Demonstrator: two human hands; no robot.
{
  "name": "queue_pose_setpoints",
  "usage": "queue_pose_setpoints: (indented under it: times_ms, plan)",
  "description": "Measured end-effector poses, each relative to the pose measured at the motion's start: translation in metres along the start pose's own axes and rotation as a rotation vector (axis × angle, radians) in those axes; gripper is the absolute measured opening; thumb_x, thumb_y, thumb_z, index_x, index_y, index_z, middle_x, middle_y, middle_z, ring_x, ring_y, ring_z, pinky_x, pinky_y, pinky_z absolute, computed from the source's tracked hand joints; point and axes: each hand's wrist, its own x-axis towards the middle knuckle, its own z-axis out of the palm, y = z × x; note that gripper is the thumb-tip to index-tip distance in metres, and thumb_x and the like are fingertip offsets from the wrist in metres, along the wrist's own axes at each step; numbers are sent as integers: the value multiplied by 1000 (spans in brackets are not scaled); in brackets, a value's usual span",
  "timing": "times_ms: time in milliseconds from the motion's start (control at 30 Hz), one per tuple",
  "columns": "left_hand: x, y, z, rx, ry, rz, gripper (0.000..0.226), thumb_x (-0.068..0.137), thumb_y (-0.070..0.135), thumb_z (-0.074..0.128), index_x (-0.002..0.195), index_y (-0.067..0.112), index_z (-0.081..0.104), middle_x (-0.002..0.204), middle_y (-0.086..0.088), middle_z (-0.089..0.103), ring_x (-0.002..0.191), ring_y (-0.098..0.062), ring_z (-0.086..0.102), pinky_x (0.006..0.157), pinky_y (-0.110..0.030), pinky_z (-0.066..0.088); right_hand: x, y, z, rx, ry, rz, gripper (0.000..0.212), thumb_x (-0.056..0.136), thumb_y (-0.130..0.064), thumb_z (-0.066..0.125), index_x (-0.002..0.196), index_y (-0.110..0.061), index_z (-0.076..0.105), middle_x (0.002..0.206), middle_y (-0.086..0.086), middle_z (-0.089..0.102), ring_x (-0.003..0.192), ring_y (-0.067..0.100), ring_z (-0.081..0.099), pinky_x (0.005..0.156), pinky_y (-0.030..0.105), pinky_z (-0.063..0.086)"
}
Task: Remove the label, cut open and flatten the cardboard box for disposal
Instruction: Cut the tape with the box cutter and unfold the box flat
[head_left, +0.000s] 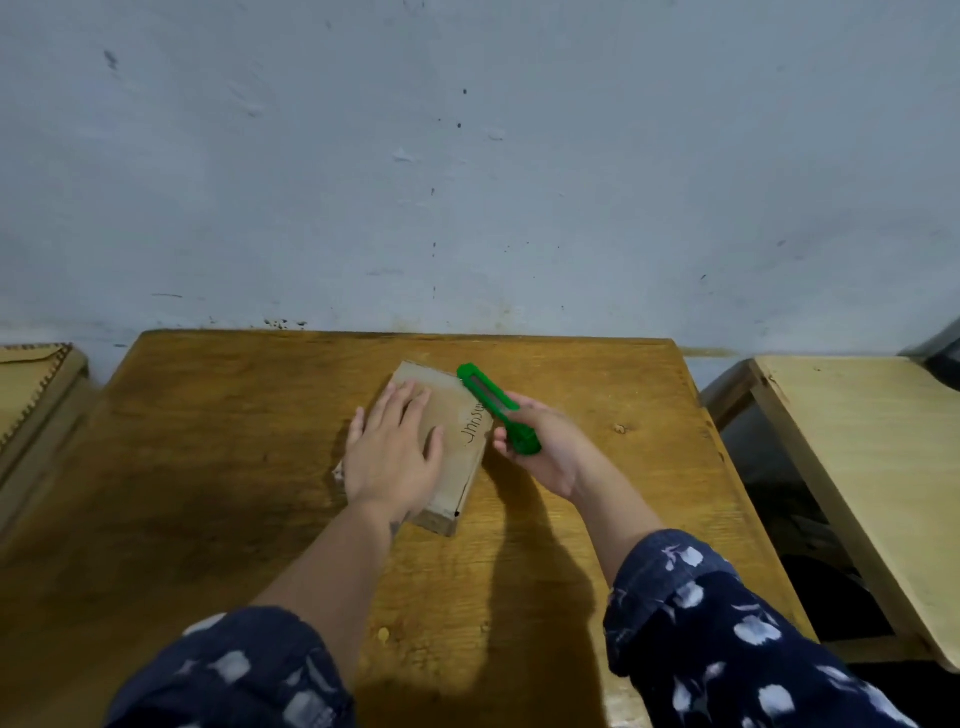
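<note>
A small brown cardboard box (460, 460) lies flat near the middle of the wooden table (234, 441), with dark handwriting on its top face. My left hand (392, 452) presses flat on the box's top, fingers spread, covering its left half. My right hand (540, 449) grips a green utility knife (496, 408) just right of the box. The knife's far tip rests at the box's upper right edge. No label shows on the visible part of the box.
A grey wall stands right behind the table. A lighter wooden table (857, 467) sits to the right across a dark gap. Another brown surface with a stitched edge (36, 384) is at the far left.
</note>
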Motion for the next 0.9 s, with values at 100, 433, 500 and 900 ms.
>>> queue_pose_setpoints:
  times_ms: [100, 433, 500, 900]
  plan:
    - [0, -1, 1, 5, 2, 1, 56, 97, 50, 21, 149, 29, 23, 159, 8, 17, 146, -9, 6, 119, -43, 9, -1, 5, -6, -46, -15, 23, 39, 95, -3, 44, 132, -15, 49, 116, 17, 60, 76, 16, 57, 71, 28, 51]
    - [1, -1, 3, 4, 15, -3, 57, 97, 49, 22, 149, 28, 24, 159, 8, 18, 146, -10, 7, 119, -43, 9, -11, -14, -5, -364, -78, 101, 29, 96, -8, 45, 124, -15, 45, 87, 7, 59, 63, 13, 51, 60, 28, 43]
    - [0, -1, 2, -1, 19, -2, 56, 97, 49, 22, 149, 28, 24, 159, 7, 18, 146, -10, 7, 119, -43, 8, -11, -16, -7, -211, -155, 89, 39, 97, -3, 41, 132, -20, 42, 91, 8, 54, 66, 13, 48, 60, 27, 42]
    - [1, -10, -1, -7, 15, 7, 56, 97, 48, 22, 149, 28, 24, 159, 8, 17, 146, -9, 5, 120, -43, 7, -1, 0, 2, -246, 173, -103, 34, 94, -21, 54, 129, -21, 55, 64, -2, 50, 40, 4, 34, 36, 17, 25]
